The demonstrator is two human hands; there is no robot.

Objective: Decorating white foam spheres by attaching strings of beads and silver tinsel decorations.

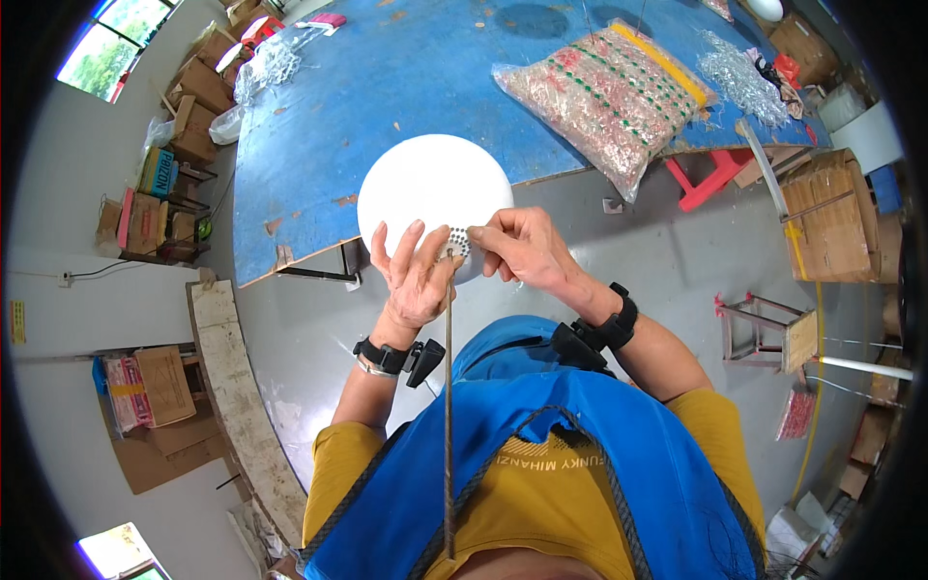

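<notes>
One blue table (319, 126) bears a clear bag (604, 106); a white ball (425, 184) overlaps the table's near edge, a thin rod (449, 416) reaching down from there. The left hand (419, 285) rests parted fingers on the ball, though I cannot tell whether it grips the rod; the right hand (532, 253) pinches thumb and forefinger together, any contents hidden, beside the ball's dark dots (460, 233).

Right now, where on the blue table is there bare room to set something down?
Left of the white ball and beyond it: the blue table there shows only flecks and worn spots, up to the silvery bundle by its left edge. The right side is crowded with the filled bag and silver strands.
</notes>
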